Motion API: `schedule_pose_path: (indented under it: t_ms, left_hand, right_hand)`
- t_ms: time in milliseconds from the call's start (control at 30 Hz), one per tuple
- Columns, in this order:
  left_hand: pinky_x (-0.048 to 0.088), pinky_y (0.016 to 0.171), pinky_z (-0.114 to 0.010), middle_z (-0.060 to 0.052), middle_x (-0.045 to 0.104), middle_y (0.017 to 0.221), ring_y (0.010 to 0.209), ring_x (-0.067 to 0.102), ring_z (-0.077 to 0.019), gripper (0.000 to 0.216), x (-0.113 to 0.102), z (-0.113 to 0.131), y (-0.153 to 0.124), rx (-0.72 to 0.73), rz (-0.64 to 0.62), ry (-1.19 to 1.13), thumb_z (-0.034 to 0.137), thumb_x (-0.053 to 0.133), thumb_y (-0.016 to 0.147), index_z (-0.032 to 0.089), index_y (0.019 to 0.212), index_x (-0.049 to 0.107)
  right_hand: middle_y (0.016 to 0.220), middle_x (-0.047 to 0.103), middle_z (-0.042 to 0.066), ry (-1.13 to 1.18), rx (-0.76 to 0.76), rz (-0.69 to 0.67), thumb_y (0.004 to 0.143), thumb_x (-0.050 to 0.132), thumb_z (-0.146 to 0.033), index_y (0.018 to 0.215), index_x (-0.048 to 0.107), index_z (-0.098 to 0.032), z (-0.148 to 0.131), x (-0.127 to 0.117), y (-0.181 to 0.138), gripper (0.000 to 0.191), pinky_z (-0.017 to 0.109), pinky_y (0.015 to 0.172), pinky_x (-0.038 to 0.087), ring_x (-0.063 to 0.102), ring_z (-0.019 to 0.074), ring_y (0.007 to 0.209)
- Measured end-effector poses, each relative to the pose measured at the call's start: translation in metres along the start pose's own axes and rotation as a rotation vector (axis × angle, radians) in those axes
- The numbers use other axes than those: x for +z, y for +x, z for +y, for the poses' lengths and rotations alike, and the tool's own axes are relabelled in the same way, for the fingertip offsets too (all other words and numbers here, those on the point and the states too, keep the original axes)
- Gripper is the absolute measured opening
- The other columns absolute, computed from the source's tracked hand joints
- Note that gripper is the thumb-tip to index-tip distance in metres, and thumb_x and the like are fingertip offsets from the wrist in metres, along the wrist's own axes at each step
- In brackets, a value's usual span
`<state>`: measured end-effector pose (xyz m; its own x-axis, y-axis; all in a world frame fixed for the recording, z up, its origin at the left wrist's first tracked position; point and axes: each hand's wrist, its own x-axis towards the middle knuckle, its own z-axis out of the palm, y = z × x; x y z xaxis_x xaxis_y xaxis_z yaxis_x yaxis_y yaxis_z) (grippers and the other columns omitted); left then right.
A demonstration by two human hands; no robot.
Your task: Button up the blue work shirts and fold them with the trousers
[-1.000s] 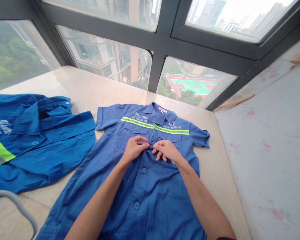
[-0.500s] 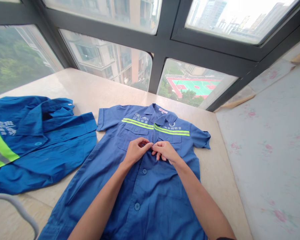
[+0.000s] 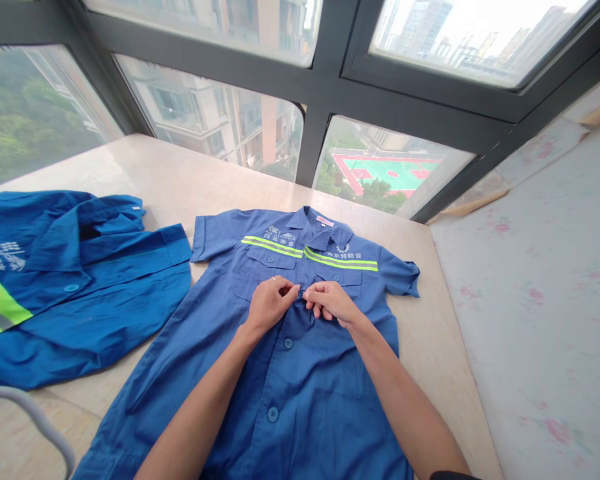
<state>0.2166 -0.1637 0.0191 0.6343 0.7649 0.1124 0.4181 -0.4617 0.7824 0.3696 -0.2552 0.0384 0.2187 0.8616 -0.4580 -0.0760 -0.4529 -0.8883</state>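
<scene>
A blue short-sleeved work shirt (image 3: 280,373) with yellow reflective chest stripes lies flat, front up, on a beige table (image 3: 180,180). My left hand (image 3: 267,303) and my right hand (image 3: 333,300) meet at the shirt's button placket just below the chest pockets. Both pinch the placket fabric between thumb and fingers, fingertips almost touching each other. The button under my fingers is hidden. Two fastened buttons show lower down the front.
A second blue shirt (image 3: 65,280) with a reflective stripe lies crumpled at the left of the table. A grey curved tube (image 3: 40,417) crosses the lower left corner. Dark-framed windows (image 3: 325,93) stand behind the table. A floral-patterned surface (image 3: 545,280) borders the right side.
My hands stay at the same spot on the placket; the fingers shift slightly while pinching the fabric. The view wobbles a little. Nothing else has moved.
</scene>
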Motion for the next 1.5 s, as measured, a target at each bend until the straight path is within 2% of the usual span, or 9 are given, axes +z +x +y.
schedule_pose_path:
  t_ms: [433,533,667,767,967,1133,1233,1367,1500]
  left_hand:
    - [0.037,0.062,-0.025,0.0,0.066,0.07,0.067,0.057,-0.0141,0.019,0.004,0.009,0.0,-0.146,0.044,0.028,0.03,0.057,0.081,0.019,0.066,0.062]
    - [0.035,0.062,-0.025,0.0,0.067,0.072,0.067,0.057,-0.0142,0.015,0.004,0.013,-0.002,-0.159,0.006,0.086,0.027,0.056,0.08,0.02,0.068,0.062]
    - [0.035,0.064,-0.026,0.0,0.068,0.078,0.071,0.058,-0.0159,0.023,0.004,0.016,-0.003,-0.11,-0.066,0.137,0.041,0.055,0.086,0.021,0.077,0.063]
    - [0.036,0.064,-0.026,0.0,0.068,0.077,0.072,0.059,-0.0156,0.023,0.004,0.013,-0.002,-0.107,-0.094,0.098,0.04,0.055,0.087,0.021,0.077,0.064]
    - [0.038,0.065,-0.027,-0.002,0.067,0.078,0.072,0.059,-0.0163,0.026,0.006,0.004,0.003,-0.098,0.015,0.13,0.036,0.051,0.091,0.02,0.075,0.063]
    - [0.041,0.067,-0.027,-0.002,0.069,0.08,0.073,0.061,-0.0171,0.023,0.005,-0.001,0.004,-0.057,-0.016,0.112,0.039,0.056,0.09,0.021,0.078,0.066]
    - [0.044,0.069,-0.027,-0.002,0.069,0.084,0.072,0.062,-0.0163,0.017,0.004,-0.006,0.003,-0.05,-0.025,0.084,0.036,0.062,0.087,0.021,0.091,0.067]
    - [0.046,0.067,-0.026,-0.001,0.068,0.095,0.067,0.059,-0.0129,0.028,0.004,-0.01,0.001,0.006,-0.003,0.08,0.032,0.062,0.088,0.021,0.113,0.062]
    - [0.048,0.081,-0.029,-0.005,0.066,0.107,0.088,0.063,-0.0169,0.022,0.005,-0.011,-0.002,0.161,0.017,0.222,0.03,0.058,0.091,0.022,0.111,0.065]
  right_hand:
    - [0.056,0.065,-0.001,-0.031,-0.005,-0.006,0.066,0.069,-0.035,0.066,0.064,-0.015,-0.002,0.001,-0.001,0.021,0.014,0.028,0.026,0.049,0.0047,0.035]
    - [0.056,0.065,-0.001,-0.057,-0.006,-0.023,0.067,0.068,-0.036,0.066,0.063,-0.015,0.0,0.001,0.0,0.022,0.013,0.029,0.027,0.049,0.0048,0.035]
    - [0.058,0.066,-0.001,-0.089,-0.031,-0.031,0.069,0.066,-0.035,0.069,0.064,-0.015,0.004,0.001,0.0,0.02,0.013,0.029,0.029,0.052,0.0058,0.037]
    - [0.058,0.066,-0.001,-0.088,-0.034,-0.042,0.07,0.067,-0.037,0.068,0.063,-0.015,0.004,0.0,0.0,0.022,0.014,0.03,0.03,0.053,0.006,0.038]
    - [0.059,0.066,0.0,-0.056,-0.066,-0.004,0.07,0.069,-0.04,0.072,0.065,-0.014,0.006,0.0,-0.001,0.027,0.014,0.03,0.032,0.056,0.0078,0.04]
    - [0.062,0.066,0.001,-0.017,-0.085,0.037,0.07,0.071,-0.044,0.076,0.066,-0.013,0.011,0.002,0.0,0.031,0.014,0.03,0.034,0.059,0.0091,0.042]
    - [0.063,0.064,0.0,0.02,-0.097,0.107,0.071,0.07,-0.047,0.078,0.063,-0.014,0.014,0.002,0.001,0.034,0.015,0.029,0.038,0.06,0.0102,0.042]
    - [0.062,0.061,-0.002,0.02,-0.092,0.142,0.072,0.068,-0.051,0.079,0.059,-0.016,0.017,0.001,0.004,0.037,0.017,0.03,0.042,0.061,0.0113,0.043]
    - [0.06,0.06,-0.003,-0.077,-0.091,0.169,0.074,0.067,-0.053,0.078,0.058,-0.017,0.019,0.005,0.004,0.037,0.018,0.03,0.042,0.059,0.0111,0.039]
